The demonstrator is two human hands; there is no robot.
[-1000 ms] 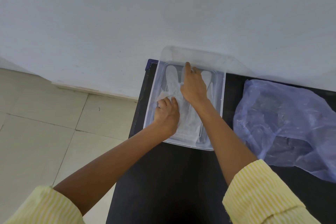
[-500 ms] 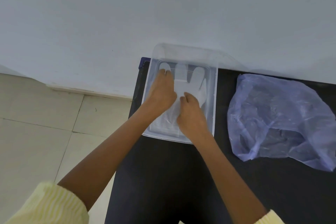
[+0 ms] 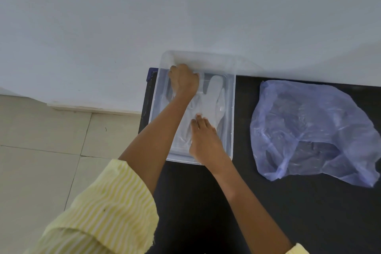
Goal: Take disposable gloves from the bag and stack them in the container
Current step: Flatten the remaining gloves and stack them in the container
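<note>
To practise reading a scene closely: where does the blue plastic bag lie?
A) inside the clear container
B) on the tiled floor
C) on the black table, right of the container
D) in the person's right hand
C: the blue plastic bag lies on the black table, to the right of the clear container and apart from it.

The left hand (image 3: 183, 81) hides its own fingertips, possibly curled, and part of the gloves (image 3: 214, 99); the view's right edge cuts off the bag (image 3: 309, 121).
</note>
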